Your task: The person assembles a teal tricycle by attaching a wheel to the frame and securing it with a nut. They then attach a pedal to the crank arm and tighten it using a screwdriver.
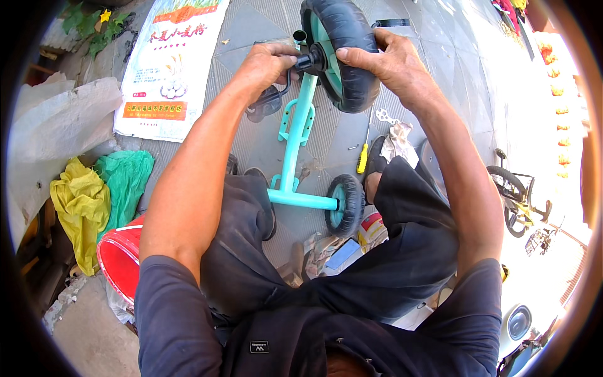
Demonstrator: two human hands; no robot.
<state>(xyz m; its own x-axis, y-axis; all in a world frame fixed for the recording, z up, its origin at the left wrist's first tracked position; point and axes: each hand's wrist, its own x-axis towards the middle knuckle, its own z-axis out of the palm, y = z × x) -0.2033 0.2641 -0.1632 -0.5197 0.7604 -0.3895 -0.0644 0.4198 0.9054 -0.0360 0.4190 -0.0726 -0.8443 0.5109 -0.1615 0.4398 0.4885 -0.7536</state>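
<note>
A turquoise tricycle frame [295, 141] lies between my legs, its crossbar towards me. At its far end stands the front wheel [342, 53], with a black tyre and turquoise spokes. My right hand [399, 66] grips this tyre from the right, thumb on the near face. My left hand [267, 66] pinches a black collar-like part [306, 61] at the wheel's hub; its fingertips are partly hidden. Below that hand hangs a black pedal [265, 103] on a bent crank. A smaller rear wheel [345, 205] sits on the crossbar's right end.
A yellow-handled screwdriver [362, 158], a flat multi-hole spanner [385, 116] and a crumpled cloth [399, 143] lie right of the frame. A printed white sack [169, 69] is at the far left. A red bucket [119, 257] stands by my left arm, a small bicycle [518, 195] far right.
</note>
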